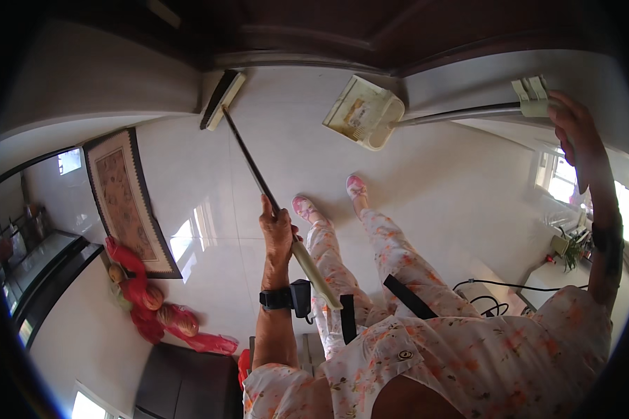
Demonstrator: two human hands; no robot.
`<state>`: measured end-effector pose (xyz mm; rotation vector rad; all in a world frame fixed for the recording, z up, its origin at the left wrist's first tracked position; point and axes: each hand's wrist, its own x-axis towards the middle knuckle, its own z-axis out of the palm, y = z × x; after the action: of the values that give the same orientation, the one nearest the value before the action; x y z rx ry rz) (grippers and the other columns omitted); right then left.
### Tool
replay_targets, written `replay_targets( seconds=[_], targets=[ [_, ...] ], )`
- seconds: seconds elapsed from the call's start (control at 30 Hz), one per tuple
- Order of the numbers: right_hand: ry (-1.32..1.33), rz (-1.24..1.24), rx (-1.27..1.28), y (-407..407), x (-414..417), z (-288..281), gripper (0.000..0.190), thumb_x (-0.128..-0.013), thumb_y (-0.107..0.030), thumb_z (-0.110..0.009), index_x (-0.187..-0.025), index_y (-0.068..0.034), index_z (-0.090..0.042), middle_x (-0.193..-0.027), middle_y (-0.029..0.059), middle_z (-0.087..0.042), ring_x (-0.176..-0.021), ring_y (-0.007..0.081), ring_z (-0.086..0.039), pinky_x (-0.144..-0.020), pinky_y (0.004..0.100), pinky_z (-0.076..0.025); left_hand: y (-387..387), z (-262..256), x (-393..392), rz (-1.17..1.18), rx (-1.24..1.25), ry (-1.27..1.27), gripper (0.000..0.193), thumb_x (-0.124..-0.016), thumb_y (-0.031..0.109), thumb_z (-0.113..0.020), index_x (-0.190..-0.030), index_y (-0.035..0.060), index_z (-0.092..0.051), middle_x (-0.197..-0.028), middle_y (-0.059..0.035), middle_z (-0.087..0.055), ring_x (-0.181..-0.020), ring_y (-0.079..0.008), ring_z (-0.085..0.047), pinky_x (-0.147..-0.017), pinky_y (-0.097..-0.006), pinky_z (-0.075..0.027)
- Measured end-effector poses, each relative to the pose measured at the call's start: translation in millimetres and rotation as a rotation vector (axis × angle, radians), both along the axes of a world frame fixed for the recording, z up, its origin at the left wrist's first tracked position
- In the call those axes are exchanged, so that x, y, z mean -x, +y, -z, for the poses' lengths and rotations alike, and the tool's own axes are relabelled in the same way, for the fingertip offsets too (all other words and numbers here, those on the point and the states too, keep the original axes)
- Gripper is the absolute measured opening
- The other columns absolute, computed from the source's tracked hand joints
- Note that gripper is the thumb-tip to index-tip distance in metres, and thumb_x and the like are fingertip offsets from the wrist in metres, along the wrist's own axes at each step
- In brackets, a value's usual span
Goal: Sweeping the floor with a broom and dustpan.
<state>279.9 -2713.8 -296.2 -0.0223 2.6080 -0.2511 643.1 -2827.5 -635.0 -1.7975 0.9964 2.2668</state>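
Note:
My left hand (277,230) is wrapped around the shaft of a long-handled broom (249,157), just above its pale plastic grip. The broom's head (224,100), with dark bristles, lies on the floor by the wall corner at upper left. At far right my right hand (574,123) is at the top end of a long-handled dustpan, around its pale clip-like grip (532,97); some of the fingers are hidden. The dustpan's scoop (364,112) rests on the floor with its mouth facing left. Stains and a worn patch mark its inside.
A dark wooden door (314,31) borders the floor at the top. To the left lie a patterned mat (128,204) and red net bags (141,293) with round produce, beside a dark cabinet (188,379). A black cable (503,284) and a potted plant (570,254) are at right.

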Motion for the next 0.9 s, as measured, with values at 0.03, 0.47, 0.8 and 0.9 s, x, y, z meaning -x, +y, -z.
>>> replay_targets(
  seconds=[0.03, 0.47, 0.8, 0.9],
  targets=[
    [-0.017, -0.006, -0.008, -6, -1, 0, 0.048, -0.08, -0.026, -0.055, -0.124, -0.006, -0.046, -0.056, -0.0046, -0.039, -0.037, 0.0017, -0.028, -0.032, 0.0179, -0.018, 2, 0, 1, 0.041, 0.009, 0.001, 0.039, -0.081, 0.007, -0.042, -0.119, 0.0017, -0.038, -0.058, -0.001, -0.04, -0.037, -0.0107, -0.042, -0.028, -0.027, -0.041],
    [-0.109, -0.075, 0.078, -7, 6, 0, 0.046, -0.081, -0.026, -0.054, -0.122, -0.005, -0.047, -0.055, -0.0049, -0.037, -0.037, 0.0011, -0.03, -0.032, 0.0181, -0.022, 90, -66, -4, 0.499, -0.121, 0.294, 0.065, -0.081, 0.0, -0.042, -0.14, 0.0012, -0.015, -0.062, -0.0043, -0.05, -0.04, -0.0099, -0.046, -0.037, -0.0242, -0.043],
    [-0.049, -0.021, 0.039, 1, 12, 4, 0.053, -0.08, -0.029, -0.054, -0.125, -0.005, -0.043, -0.056, -0.0045, -0.037, -0.037, 0.0023, -0.03, -0.032, 0.0201, -0.022, 77, -101, -35, 0.294, -0.208, 0.357, 0.061, -0.085, -0.002, -0.042, -0.14, 0.0023, -0.016, -0.059, -0.0004, -0.047, -0.04, -0.0073, -0.045, -0.035, -0.0223, -0.04],
    [-0.006, -0.008, 0.024, 16, 13, -1, 0.053, -0.08, -0.028, -0.054, -0.126, -0.005, -0.042, -0.056, -0.0041, -0.038, -0.037, 0.0026, -0.03, -0.032, 0.0201, -0.021, 64, -90, -28, 0.321, -0.127, 0.372, 0.06, -0.087, 0.001, -0.044, -0.14, 0.0021, -0.015, -0.055, -0.0004, -0.049, -0.038, -0.0077, -0.045, -0.035, -0.0218, -0.04]
  ],
)
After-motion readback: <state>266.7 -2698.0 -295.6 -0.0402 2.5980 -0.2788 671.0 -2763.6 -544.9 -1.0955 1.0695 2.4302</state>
